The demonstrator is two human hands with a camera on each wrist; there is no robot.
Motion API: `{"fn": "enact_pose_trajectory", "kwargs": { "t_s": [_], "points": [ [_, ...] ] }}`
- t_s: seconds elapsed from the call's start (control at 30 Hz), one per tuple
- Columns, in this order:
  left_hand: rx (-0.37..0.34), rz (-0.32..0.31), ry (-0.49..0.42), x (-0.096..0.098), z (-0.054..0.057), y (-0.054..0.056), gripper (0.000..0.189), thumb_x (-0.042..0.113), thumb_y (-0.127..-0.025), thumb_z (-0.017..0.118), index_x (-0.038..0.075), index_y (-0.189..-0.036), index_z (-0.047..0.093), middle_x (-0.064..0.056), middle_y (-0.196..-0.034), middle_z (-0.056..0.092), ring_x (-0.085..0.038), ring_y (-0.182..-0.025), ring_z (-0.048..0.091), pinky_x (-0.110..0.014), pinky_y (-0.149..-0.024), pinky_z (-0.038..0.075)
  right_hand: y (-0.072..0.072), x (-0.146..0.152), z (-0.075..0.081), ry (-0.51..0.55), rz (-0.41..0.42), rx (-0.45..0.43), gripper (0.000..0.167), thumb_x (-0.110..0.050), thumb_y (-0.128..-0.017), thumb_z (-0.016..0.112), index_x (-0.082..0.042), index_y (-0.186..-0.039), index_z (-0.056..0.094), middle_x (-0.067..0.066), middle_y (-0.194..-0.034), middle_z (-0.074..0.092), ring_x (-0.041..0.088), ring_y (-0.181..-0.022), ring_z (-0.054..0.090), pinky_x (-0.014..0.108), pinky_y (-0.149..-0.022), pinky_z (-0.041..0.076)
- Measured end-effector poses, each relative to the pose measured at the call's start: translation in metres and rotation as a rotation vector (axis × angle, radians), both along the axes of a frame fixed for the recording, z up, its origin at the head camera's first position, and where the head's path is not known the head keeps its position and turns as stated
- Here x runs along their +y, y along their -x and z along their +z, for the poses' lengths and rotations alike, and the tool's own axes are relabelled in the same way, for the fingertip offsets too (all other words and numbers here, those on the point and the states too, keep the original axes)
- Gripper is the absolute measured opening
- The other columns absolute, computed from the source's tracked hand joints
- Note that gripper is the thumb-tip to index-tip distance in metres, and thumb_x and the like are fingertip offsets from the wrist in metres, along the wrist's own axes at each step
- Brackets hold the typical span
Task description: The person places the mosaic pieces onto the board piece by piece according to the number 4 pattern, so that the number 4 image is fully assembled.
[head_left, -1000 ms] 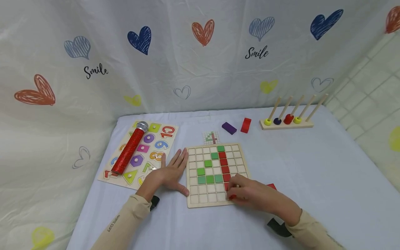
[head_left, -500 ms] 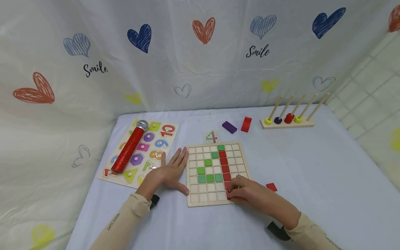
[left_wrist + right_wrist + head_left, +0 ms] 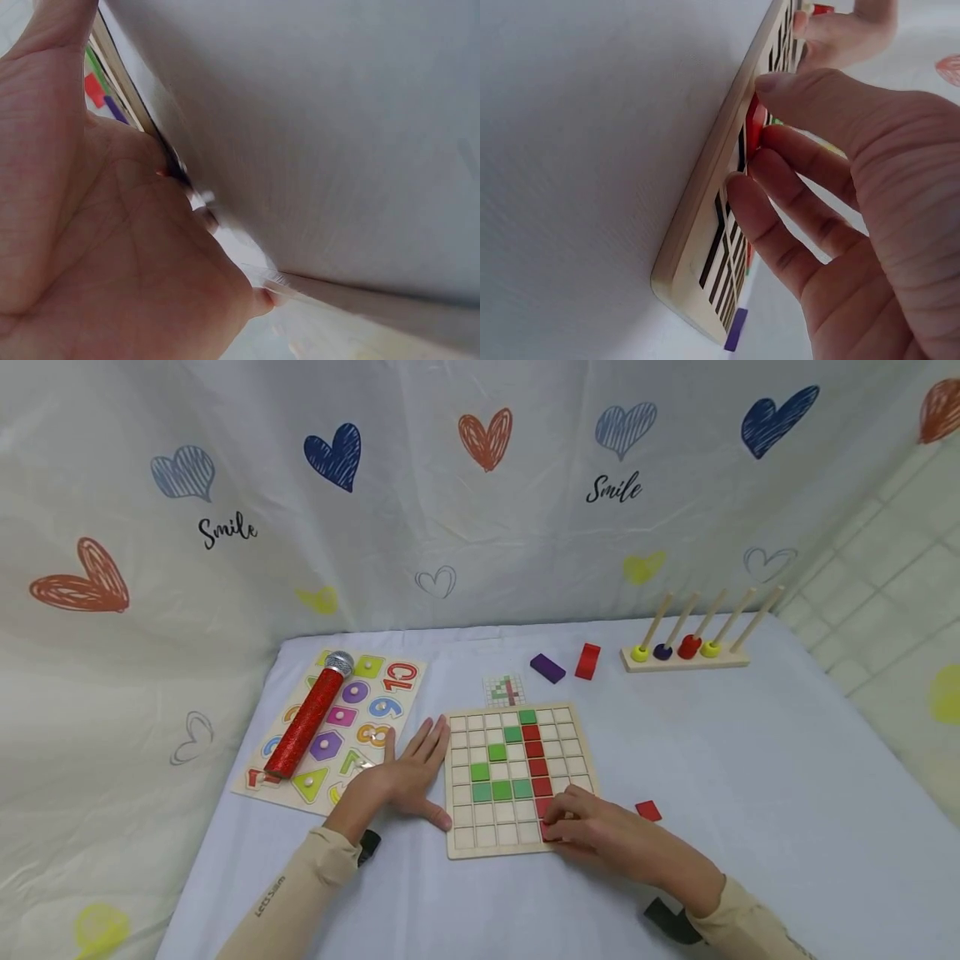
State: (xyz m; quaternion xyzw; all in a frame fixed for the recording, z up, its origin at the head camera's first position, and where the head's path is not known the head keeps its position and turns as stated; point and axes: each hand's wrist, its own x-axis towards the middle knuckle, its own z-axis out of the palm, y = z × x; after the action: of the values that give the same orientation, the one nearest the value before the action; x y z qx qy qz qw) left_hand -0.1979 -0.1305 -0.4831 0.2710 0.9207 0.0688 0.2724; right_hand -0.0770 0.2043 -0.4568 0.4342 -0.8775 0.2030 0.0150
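A wooden grid board [image 3: 486,837] lies on the white cloth, with green square tiles [image 3: 501,791] forming a stepped pattern and a column of red square tiles [image 3: 537,767]. My right hand [image 3: 611,831] is at the board's near edge. Its thumb and fingertips pinch a red tile [image 3: 755,124] sitting in the lowest row of that column. Spread fingers of my left hand [image 3: 408,781] lie along the board's left edge, the thumb touching its lower left side. The left palm fills much of the left wrist view.
A number puzzle board [image 3: 408,710] with a red glittery microphone [image 3: 309,718] on it lies left. Behind the grid are a small pattern card [image 3: 504,691], a purple stack [image 3: 547,668] and a red stack [image 3: 588,662]. A peg abacus [image 3: 682,663] stands back right; a loose red tile [image 3: 648,811] lies right.
The red tile in my right hand, tilted at the board's near edge a second ago, now lies in the lowest cell of the red column. My left hand stays in place.
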Motion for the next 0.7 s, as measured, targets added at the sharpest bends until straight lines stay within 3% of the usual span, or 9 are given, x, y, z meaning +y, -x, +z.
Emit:
{"fn": "enact_pose_trajectory", "kwargs": {
  "t_s": [0.33, 0.5, 0.57, 0.7],
  "points": [
    [0.006, -0.018, 0.019, 0.002, 0.017, -0.005, 0.151, 0.076, -0.074, 0.084, 0.008, -0.172, -0.009, -0.007, -0.182, -0.019, -0.032, -0.169, -0.018, -0.076, -0.126, -0.018, 0.004, 0.027, 0.008, 0.013, -0.022, 0.089, 0.045, -0.012, -0.082, 0.093, -0.021, -0.122, 0.077, 0.000, -0.129, 0.069, 0.018, -0.120, 0.060, 0.025, -0.092, 0.063],
    [0.011, -0.024, 0.017, 0.002, 0.014, -0.004, 0.153, 0.077, -0.073, 0.085, 0.009, -0.172, -0.009, -0.007, -0.182, -0.020, -0.032, -0.169, -0.018, -0.077, -0.125, -0.018, 0.003, 0.052, 0.012, -0.001, -0.062, 0.115, 0.051, -0.010, -0.076, 0.096, -0.021, -0.122, 0.077, 0.002, -0.129, 0.069, 0.020, -0.119, 0.059, 0.014, -0.097, 0.057],
    [0.008, -0.021, 0.006, 0.001, 0.009, -0.003, 0.154, 0.078, -0.072, 0.084, 0.009, -0.172, -0.010, -0.007, -0.181, -0.021, -0.032, -0.169, -0.019, -0.077, -0.124, -0.020, 0.002, 0.061, 0.013, 0.001, -0.079, 0.101, 0.051, -0.007, -0.074, 0.097, -0.021, -0.119, 0.077, 0.003, -0.128, 0.069, 0.021, -0.117, 0.059, 0.010, -0.094, 0.056],
    [0.010, -0.015, -0.012, -0.001, 0.003, -0.001, 0.157, 0.080, -0.070, 0.084, 0.010, -0.171, -0.013, -0.005, -0.180, -0.024, -0.030, -0.168, -0.022, -0.077, -0.122, -0.023, -0.001, 0.076, 0.015, -0.013, -0.137, 0.042, 0.047, -0.004, -0.074, 0.096, -0.025, -0.110, 0.076, 0.003, -0.126, 0.067, 0.020, -0.114, 0.056, 0.015, -0.084, 0.060]
  ]
}}
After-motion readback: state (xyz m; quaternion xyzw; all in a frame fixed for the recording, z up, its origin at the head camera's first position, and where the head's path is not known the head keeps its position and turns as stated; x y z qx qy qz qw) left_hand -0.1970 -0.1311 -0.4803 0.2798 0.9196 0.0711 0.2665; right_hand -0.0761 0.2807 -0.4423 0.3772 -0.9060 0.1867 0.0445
